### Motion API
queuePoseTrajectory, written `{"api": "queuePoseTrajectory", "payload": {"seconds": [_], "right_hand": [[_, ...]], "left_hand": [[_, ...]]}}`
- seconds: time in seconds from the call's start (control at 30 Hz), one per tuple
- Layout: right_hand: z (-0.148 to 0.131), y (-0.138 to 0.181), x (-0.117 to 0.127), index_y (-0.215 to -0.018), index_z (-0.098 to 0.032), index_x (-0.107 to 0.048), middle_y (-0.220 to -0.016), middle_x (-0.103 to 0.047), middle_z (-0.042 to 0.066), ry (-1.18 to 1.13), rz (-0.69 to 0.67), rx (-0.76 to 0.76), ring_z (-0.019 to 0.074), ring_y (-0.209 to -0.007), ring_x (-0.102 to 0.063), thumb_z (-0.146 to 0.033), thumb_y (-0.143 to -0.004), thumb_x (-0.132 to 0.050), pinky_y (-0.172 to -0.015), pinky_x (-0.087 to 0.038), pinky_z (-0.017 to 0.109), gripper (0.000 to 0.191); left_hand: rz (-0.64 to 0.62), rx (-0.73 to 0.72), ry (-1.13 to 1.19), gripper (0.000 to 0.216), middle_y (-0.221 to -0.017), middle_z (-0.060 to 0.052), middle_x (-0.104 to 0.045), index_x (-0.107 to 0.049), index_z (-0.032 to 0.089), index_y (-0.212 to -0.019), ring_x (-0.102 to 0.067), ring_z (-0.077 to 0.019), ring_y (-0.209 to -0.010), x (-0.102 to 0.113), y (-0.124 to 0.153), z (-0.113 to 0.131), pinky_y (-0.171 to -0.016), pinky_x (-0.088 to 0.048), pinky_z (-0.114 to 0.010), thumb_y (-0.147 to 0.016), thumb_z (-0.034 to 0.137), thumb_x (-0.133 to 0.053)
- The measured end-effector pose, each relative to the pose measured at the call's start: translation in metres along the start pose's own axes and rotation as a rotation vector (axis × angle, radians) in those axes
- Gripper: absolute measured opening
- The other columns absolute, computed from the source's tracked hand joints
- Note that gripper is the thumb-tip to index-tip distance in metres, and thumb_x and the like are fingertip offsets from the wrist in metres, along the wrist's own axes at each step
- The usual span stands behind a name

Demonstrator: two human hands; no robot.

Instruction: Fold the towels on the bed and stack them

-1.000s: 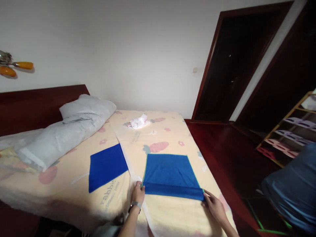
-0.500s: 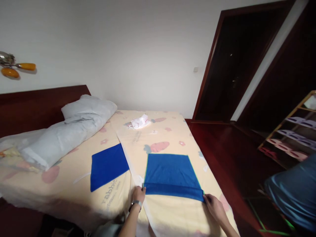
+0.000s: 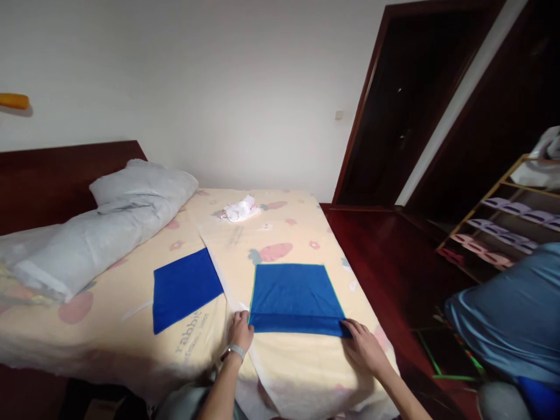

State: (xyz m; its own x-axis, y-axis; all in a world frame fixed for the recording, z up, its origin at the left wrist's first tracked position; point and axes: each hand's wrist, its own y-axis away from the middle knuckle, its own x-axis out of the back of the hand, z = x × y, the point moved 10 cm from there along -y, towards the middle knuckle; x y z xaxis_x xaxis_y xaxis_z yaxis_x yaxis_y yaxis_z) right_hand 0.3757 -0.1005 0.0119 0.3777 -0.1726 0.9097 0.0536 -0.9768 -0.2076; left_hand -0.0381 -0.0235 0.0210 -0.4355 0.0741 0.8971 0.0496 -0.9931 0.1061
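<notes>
Has the green-edged cloth [image 3: 297,289] lying right of the royal-blue cloth [image 3: 186,289], with a folded near strip. Touches its near corners: left hand [image 3: 241,331] beside the royal-blue cloth, right hand [image 3: 364,347] farther from it, with fingers flatter than the earlier pinch. Cannot tell grip from touch at either, with right thumb hidden. Sees the orange fixture [image 3: 14,101], left beyond the royal-blue cloth, cut off further than before.

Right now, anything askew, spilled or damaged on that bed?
No spill or damage visible. Mildly odd: a crumpled white item lies loose toward the far side of the bed, grey bedding sits bunched at an angle, and the plain blue cloth looks skewed against the green-edged cloth.
</notes>
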Motion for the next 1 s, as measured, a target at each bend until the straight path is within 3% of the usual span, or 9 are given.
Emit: {"api": "queuePoseTrajectory", "payload": {"seconds": [0.1,0.17,0.3,0.4,0.5,0.6,0.7,0.83,1.0], "right_hand": [[0.007,-0.004,-0.008,-0.128,-0.016,-0.058,-0.130,-0.060,0.014,-0.072,-0.015,-0.023,0.0287,-0.116,-0.058,-0.024,-0.078,-0.049,-0.103,-0.047,0.043,0.051],[0.013,-0.009,-0.010,-0.126,-0.015,-0.059,-0.127,-0.062,0.014,-0.146,-0.013,-0.058,0.0279,-0.116,-0.059,-0.028,-0.081,-0.047,-0.104,-0.045,0.042,0.049],[0.038,-0.016,-0.015,-0.120,-0.016,-0.059,-0.119,-0.068,0.012,-0.388,-0.006,-0.260,0.0259,-0.110,-0.064,-0.043,-0.086,-0.045,-0.100,-0.048,0.038,0.046],[0.057,-0.020,-0.020,-0.115,-0.019,-0.059,-0.112,-0.072,0.011,-0.552,0.041,-0.389,0.0260,-0.104,-0.068,-0.053,-0.082,-0.049,-0.093,-0.052,0.037,0.049],[0.068,-0.022,-0.021,-0.110,-0.019,-0.062,-0.111,-0.072,0.011,-0.594,0.089,-0.435,0.0270,-0.106,-0.067,-0.052,-0.079,-0.050,-0.096,-0.051,0.038,0.048],[0.064,-0.021,-0.025,-0.110,-0.020,-0.065,-0.113,-0.072,0.009,-0.588,0.039,-0.386,0.0269,-0.108,-0.066,-0.042,-0.072,-0.055,-0.100,-0.049,0.038,0.045],[0.054,-0.016,-0.023,-0.111,-0.021,-0.065,-0.116,-0.071,0.007,-0.595,0.035,-0.308,0.0265,-0.111,-0.064,-0.035,-0.067,-0.058,-0.105,-0.045,0.038,0.047],[0.059,-0.011,-0.024,-0.113,-0.021,-0.063,-0.113,-0.072,0.008,-0.643,0.030,-0.389,0.0270,-0.107,-0.066,-0.048,-0.075,-0.056,-0.100,-0.049,0.037,0.047],[0.056,-0.019,-0.019,-0.102,-0.020,-0.066,-0.104,-0.074,0.009,-0.655,0.005,-0.398,0.0274,-0.101,-0.068,-0.059,-0.076,-0.056,-0.092,-0.051,0.034,0.048]], "left_hand": [[-0.038,-0.136,-0.045,0.073,-0.142,-0.005,-0.047,-0.051,0.027,-0.135,-0.044,-0.0211,-0.128,-0.006,0.003,0.007,-0.104,-0.032,-0.027,-0.069,-0.003,-0.052],[-0.064,-0.200,-0.059,0.078,-0.148,-0.002,-0.043,-0.052,0.030,-0.136,-0.039,-0.0209,-0.134,-0.011,0.004,0.010,-0.108,-0.029,-0.028,-0.066,-0.005,-0.050],[-0.052,-0.243,0.023,0.055,-0.140,-0.005,-0.053,-0.062,0.022,-0.125,-0.046,-0.0194,-0.129,-0.011,-0.003,0.012,-0.110,-0.031,-0.028,-0.076,0.001,-0.048],[-0.025,-0.224,0.115,0.042,-0.130,-0.008,-0.061,-0.061,0.019,-0.124,-0.053,-0.0178,-0.121,-0.009,-0.012,0.011,-0.106,-0.036,-0.027,-0.086,0.010,-0.045],[-0.012,-0.131,0.131,0.035,-0.126,-0.010,-0.064,-0.058,0.017,-0.125,-0.056,-0.0195,-0.119,-0.010,-0.021,0.002,-0.102,-0.040,-0.028,-0.094,0.023,-0.044],[-0.005,-0.099,0.108,0.035,-0.122,-0.011,-0.065,-0.060,0.017,-0.120,-0.057,-0.0207,-0.116,-0.012,-0.026,-0.003,-0.100,-0.040,-0.030,-0.098,0.030,-0.037],[0.003,-0.150,0.100,0.029,-0.119,-0.009,-0.066,-0.061,0.019,-0.117,-0.057,-0.0198,-0.114,-0.011,-0.027,0.001,-0.101,-0.039,-0.030,-0.095,0.023,-0.043],[0.011,-0.283,0.141,0.046,-0.119,-0.003,-0.064,-0.064,0.025,-0.114,-0.056,-0.0182,-0.113,-0.008,-0.022,0.012,-0.101,-0.039,-0.030,-0.075,0.002,-0.055],[0.036,-0.335,0.313,0.047,-0.121,-0.003,-0.063,-0.069,0.025,-0.105,-0.056,-0.0177,-0.115,-0.007,-0.025,0.014,-0.102,-0.040,-0.030,-0.071,-0.002,-0.053]]}}
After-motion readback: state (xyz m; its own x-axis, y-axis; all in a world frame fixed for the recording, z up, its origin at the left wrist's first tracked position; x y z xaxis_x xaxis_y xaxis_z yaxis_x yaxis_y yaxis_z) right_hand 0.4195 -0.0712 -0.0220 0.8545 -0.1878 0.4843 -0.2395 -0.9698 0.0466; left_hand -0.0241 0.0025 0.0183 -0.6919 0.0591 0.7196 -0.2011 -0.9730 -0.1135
